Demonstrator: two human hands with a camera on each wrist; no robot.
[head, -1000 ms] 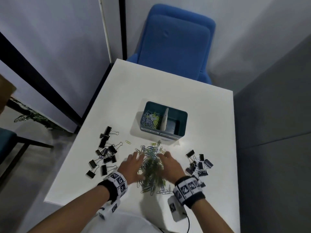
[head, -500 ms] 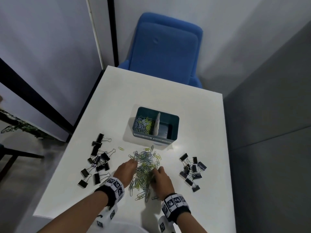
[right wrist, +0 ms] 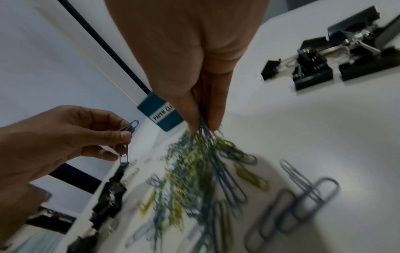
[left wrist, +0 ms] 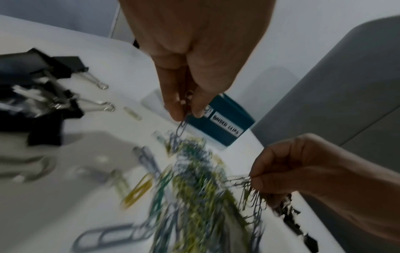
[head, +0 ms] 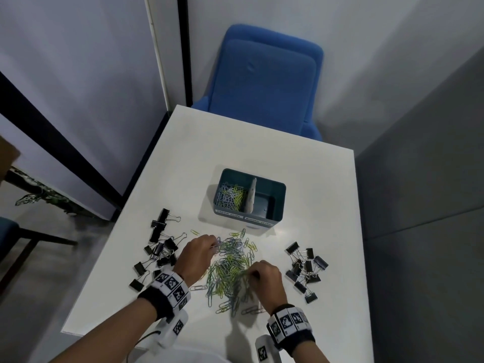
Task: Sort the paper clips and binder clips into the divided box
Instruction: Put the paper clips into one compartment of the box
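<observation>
— While the left hand (head: pixel 197 254) has its grip closed, what sits between thumb and fingertips?

— A few grey paper clips (right wrist: pixel 127 135), pinched and hanging just above the far-left edge of the pile of paper clips (head: pixel 231 268) on the desk (head: pixel 301 179).

— And the right hand (head: pixel 264 280)?

— Its grip is clamped too, thumb against fingers, on a bunch of blue and green clips (right wrist: pixel 207 142) that trail down into the pile right below it.

— What lies outward from the two grips?

— Just left of the left hand lies a scatter of black binder clips (head: pixel 159 247); to the right of the right hand, a smaller heap of binder clips (head: pixel 305 268). Both heaps rest on the desk, apart from the pile.

— And the box?

— Beyond both grips, past the pile's far edge, stands the teal divided box (head: pixel 250 197). Its left compartment holds paper clips; no clips show in the right one. White labels on the near wall read "paper clips" and "binder clips". Further off, a blue chair (head: pixel 264 82) stands at the far end of the desk.
</observation>
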